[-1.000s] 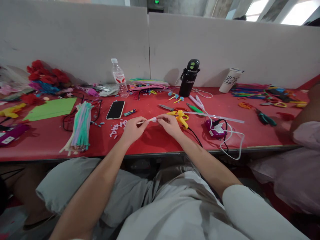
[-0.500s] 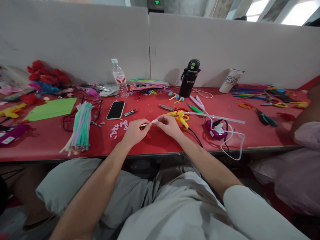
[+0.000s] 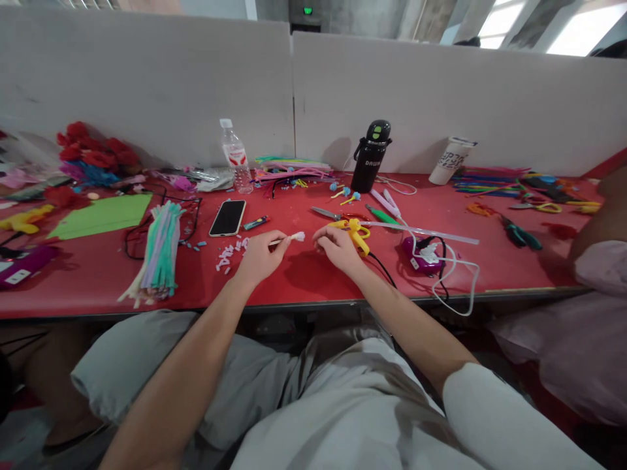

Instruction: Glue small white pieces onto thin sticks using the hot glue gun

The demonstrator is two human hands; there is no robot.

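Observation:
Between the fingertips of my left hand (image 3: pixel 265 256) is a thin pale stick with a small whitish-pink tuft (image 3: pixel 298 236) at its right end. My right hand (image 3: pixel 336 248) is a short way to the right of the tuft, fingers curled and apart, with nothing visible in them. Small pink cut pieces (image 3: pixel 225 256) lie just left of my left hand. Beside my right hand is a yellow glue gun (image 3: pixel 359 236), and scissors (image 3: pixel 327 213) lie behind it.
A phone (image 3: pixel 228 218) and a bundle of pipe cleaners (image 3: pixel 161 251) lie left. Behind stand a water bottle (image 3: pixel 236 158) and a black flask (image 3: pixel 372 156). A purple power block (image 3: pixel 421 255) with looping cables is right; another person sits at far right.
My hands have moved apart. My right hand has let go of the tuft and shifted slightly right, while my left hand still holds the stick, with the tuft now in plain view.

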